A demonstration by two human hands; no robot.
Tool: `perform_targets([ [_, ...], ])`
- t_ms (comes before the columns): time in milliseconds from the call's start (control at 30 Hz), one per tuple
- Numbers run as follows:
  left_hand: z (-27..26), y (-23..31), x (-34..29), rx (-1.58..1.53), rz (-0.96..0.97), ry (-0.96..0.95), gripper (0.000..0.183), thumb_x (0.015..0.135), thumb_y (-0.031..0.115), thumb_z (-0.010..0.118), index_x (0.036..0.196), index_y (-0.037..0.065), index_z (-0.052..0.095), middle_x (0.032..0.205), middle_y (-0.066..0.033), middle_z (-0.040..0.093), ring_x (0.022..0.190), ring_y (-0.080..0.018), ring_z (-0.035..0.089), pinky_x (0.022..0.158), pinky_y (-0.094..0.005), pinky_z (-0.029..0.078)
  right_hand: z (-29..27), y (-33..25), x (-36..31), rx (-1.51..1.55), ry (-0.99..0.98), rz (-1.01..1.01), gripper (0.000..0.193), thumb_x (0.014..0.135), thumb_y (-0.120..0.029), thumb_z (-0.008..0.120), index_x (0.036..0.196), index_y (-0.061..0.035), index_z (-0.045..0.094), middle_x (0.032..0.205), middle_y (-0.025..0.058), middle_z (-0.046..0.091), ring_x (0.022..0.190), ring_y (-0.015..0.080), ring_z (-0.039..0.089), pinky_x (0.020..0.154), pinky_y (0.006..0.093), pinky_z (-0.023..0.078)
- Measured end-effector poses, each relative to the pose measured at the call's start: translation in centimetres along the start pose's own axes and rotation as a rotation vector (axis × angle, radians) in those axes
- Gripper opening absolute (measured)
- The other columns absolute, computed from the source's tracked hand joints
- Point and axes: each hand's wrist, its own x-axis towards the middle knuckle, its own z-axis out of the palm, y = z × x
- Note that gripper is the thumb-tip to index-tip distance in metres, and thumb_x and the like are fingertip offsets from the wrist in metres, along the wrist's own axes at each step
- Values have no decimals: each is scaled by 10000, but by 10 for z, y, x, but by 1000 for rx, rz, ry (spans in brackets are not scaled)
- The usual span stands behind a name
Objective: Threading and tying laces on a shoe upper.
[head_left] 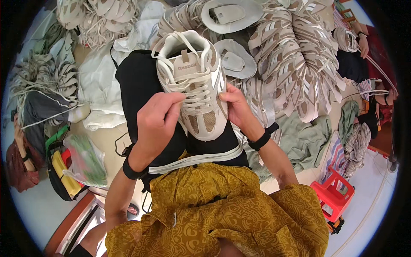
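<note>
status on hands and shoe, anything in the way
Left hand closed at laces; right hand at side of shoe. Shoe upright over lap, laces threaded. Nothing seen blocking it.

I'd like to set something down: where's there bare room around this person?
At left, a small beige floor patch shows between the white sheet, the clear plastic bag and the black-clothed lap. Upper right is crowded with piled shoe uppers; the lap holds a laced shoe.

From the near side of the shoe (201,88), the bare left forearm (122,192) rises to a curled left hand (157,118), thumb and forefinger drawn together over its left part, while the right hand (238,107) presses its thumb against its right side, other fingers partly hidden.
</note>
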Motion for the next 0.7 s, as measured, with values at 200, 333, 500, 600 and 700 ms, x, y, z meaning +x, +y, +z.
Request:
perform_targets([
  [200, 14, -9, -1, 129, 48, -61, 143, 776, -4, 564, 915, 15, 594, 777, -118, 605, 665, -227, 592, 588, -288, 465, 0, -4, -3, -174, 88, -11, 428, 717, -7, 595, 1130, 16, 485, 1029, 100, 592, 902, 170, 589, 823, 293, 458],
  [333, 17, -11, 1, 313, 130, -120, 218, 751, 21, 582, 969, 39, 584, 739, -108, 583, 632, -248, 566, 568, -324, 452, -6, -6, -3, -227, 124, -15, 479, 694, -15, 624, 1148, 11, 477, 999, 76, 592, 843, 140, 582, 775, 259, 458],
  [500, 17, -10, -6, 480, 183, -220, 359, 722, 43, 600, 1074, 37, 531, 691, -75, 536, 620, -219, 526, 572, -320, 426, -18, -26, 2, -728, 257, -534, 402, 655, 2, 665, 1045, -17, 569, 867, 33, 602, 698, 84, 528, 632, 218, 442],
  [600, 16, -10, -14, 513, 192, -253, 427, 705, 49, 610, 1119, 33, 506, 694, -67, 512, 637, -210, 515, 582, -312, 421, 9, -43, -9, -1106, 32, -693, 237, 675, 9, 647, 907, -38, 632, 789, 26, 606, 652, 88, 526, 566, 233, 434],
  [700, 16, -9, -18, 513, 199, -276, 455, 695, 51, 615, 1135, 34, 499, 709, -68, 501, 651, -210, 513, 588, -309, 421, 48, -47, 0, -1389, -163, -950, 149, 633, 17, 623, 761, -59, 630, 720, 36, 602, 617, 153, 556, 527, 277, 445],
])
